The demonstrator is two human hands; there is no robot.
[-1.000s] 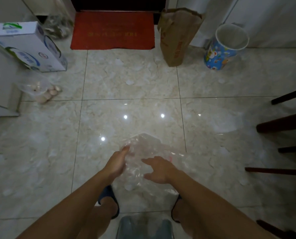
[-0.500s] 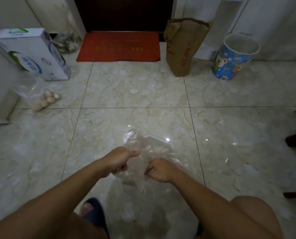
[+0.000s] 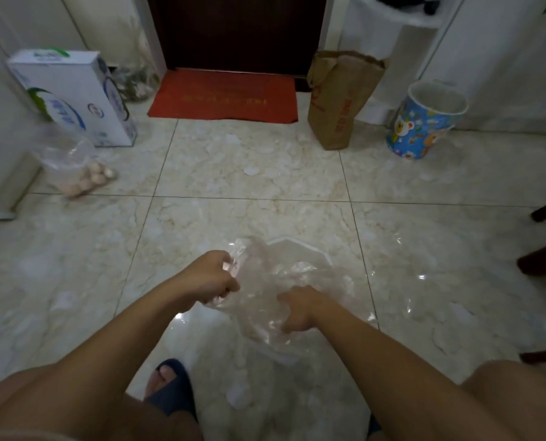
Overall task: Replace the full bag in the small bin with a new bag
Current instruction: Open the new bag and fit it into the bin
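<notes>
Head view: the clear new bag [image 3: 284,281] hangs over the tiled floor [image 3: 249,173], well short of the small bin [image 3: 424,122], which stands beside the paper bag [image 3: 338,100]. The left hand [image 3: 213,276] has its grip curled round the bag's edge; the right hand [image 3: 298,308] pinches the plastic too.

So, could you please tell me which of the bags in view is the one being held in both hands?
The clear empty bag, gripped by the left hand and right hand. The brown paper bag and the bag of eggs sit untouched on the floor.
</notes>
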